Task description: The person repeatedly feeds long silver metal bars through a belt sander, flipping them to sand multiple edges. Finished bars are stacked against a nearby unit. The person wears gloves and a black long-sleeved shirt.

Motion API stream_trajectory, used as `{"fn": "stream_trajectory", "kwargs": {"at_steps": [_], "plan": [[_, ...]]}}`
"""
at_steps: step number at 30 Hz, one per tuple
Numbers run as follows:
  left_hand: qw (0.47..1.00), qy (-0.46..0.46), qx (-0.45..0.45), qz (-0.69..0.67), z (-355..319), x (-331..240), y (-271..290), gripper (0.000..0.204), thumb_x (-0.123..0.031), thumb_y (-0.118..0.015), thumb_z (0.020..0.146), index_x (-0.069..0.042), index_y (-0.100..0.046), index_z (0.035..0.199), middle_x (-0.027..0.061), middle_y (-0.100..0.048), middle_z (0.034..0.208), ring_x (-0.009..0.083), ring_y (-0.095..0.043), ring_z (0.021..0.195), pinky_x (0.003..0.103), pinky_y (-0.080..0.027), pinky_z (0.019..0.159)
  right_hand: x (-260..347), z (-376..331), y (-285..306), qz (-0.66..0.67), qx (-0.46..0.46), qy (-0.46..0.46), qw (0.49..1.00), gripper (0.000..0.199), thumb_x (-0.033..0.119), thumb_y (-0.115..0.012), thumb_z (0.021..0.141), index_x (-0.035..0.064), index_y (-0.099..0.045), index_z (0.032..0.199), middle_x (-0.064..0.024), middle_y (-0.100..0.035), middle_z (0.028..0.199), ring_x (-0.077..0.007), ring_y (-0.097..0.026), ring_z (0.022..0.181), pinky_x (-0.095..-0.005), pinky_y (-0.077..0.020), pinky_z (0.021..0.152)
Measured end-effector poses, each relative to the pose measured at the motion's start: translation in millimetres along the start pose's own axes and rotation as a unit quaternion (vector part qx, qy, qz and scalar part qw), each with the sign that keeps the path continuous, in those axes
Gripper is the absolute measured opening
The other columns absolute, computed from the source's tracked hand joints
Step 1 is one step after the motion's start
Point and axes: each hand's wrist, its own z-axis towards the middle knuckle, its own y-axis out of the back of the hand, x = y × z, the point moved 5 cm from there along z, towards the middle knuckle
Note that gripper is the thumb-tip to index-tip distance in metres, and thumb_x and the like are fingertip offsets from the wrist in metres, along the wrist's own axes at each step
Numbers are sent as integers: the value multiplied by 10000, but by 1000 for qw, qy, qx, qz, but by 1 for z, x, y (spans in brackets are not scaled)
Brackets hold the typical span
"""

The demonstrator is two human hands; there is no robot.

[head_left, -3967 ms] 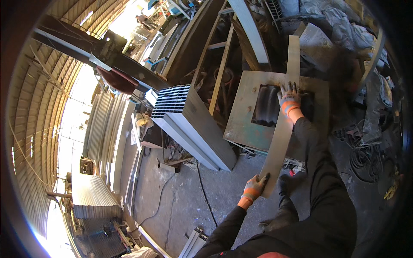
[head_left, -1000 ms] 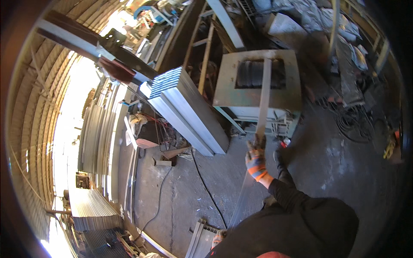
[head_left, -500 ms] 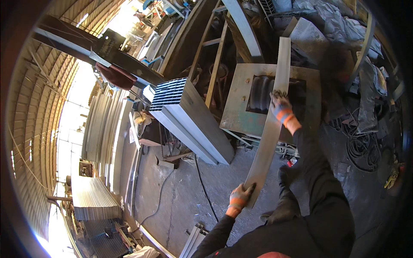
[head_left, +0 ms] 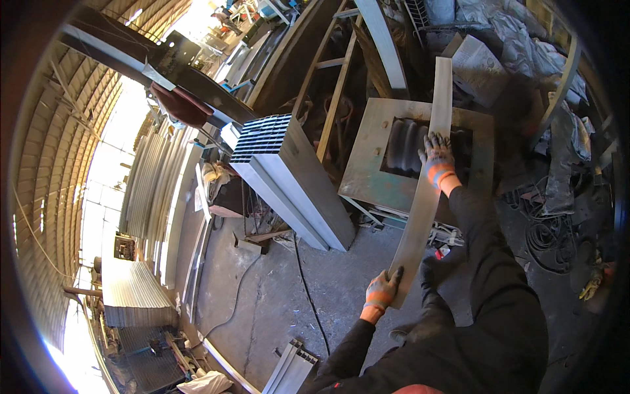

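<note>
A long, flat grey metal bar [head_left: 418, 226] slants across the opening of a worn green-grey machine table [head_left: 363, 157]. In that opening a dark ribbed roller [head_left: 401, 144] shows beside the bar. My left hand [head_left: 382, 289], in a grey and orange glove, is closed round the bar's near end, thumb on top. Farther up, my right hand [head_left: 438, 159], gloved alike, lies flat on the bar over the opening with its fingers spread. The bar hides part of the roller, and its underside is out of sight.
Left of the machine stands a tall stack of grey metal profiles [head_left: 298, 187]. Shorter profiles [head_left: 291, 369] lie on the floor near my left arm. A black cable [head_left: 306, 282] crosses the floor. Coiled hoses [head_left: 550, 240] lie at the right. Corrugated sheets [head_left: 136, 289] stand far left.
The bar has shifted slightly right, its near end also a little farther from me, and both hands have moved with it. My right hand's fingers are now more spread. The view has shifted slightly.
</note>
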Motion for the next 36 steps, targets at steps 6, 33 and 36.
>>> {"fn": "stream_trajectory", "kwargs": {"at_steps": [6, 33, 36], "plan": [[993, 110, 30, -31, -158, 76, 1, 767, -757, -510, 1095, -36, -761, 1170, 298, -798, 1122, 511, -739, 1141, 589, -561, 996, 64, -149, 42, 33, 47, 1, 998, 721, 461, -576, 1103, 53, -508, 1694, -191, -428, 1799, -388, -338, 1690, -565, -189, 1401], [929, 118, -236, 259, -608, 279, 114, 622, -767, -776, 911, -150, -821, 974, 141, -800, 868, 388, -786, 861, 527, -594, 774, 378, -541, 197, -15, 368, 637, 677, 858, 660, -875, 828, 191, -654, 1511, -120, -749, 1434, -407, -701, 1344, -674, -496, 1129], [889, 105, -244, 373, -633, 255, 207, 538, -696, -829, 877, -170, -784, 978, 88, -770, 834, 366, -766, 825, 530, -563, 726, 427, -521, 233, 10, 379, 633, 675, 704, 588, -911, 804, 164, -701, 1325, -102, -814, 1184, -394, -759, 1200, -600, -573, 987]]}}
